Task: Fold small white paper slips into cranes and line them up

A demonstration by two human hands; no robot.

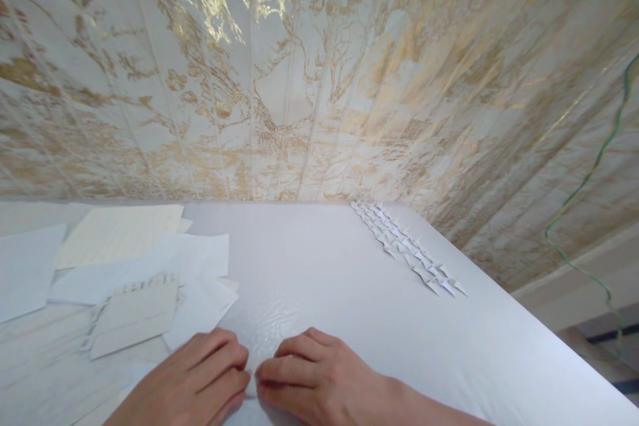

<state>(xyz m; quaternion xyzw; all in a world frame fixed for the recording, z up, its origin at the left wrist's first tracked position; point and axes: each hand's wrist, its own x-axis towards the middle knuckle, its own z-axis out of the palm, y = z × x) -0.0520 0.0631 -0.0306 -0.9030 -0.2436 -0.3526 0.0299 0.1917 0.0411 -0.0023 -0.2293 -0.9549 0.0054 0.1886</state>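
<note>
Near the front edge of the view, my left hand [207,373] and my right hand [317,376] are close together on the white tabletop, fingers curled and closed. A small piece of white paper [252,384] shows in the narrow gap between the fingertips, and both hands pinch it. Most of it is hidden by the fingers, so its shape cannot be made out. Loose sheets of paper [200,256] lie just beyond my left hand. Among them is a squarish greyish sheet [137,316] with a torn edge.
Rows of several small pointed folded-paper pieces [421,266] lie at the back right of the white table [309,266]. A cream sheet [122,229] is at the back left. Behind rises a wall covering with gold patterns [279,113]. A green cord [589,173] hangs at the right.
</note>
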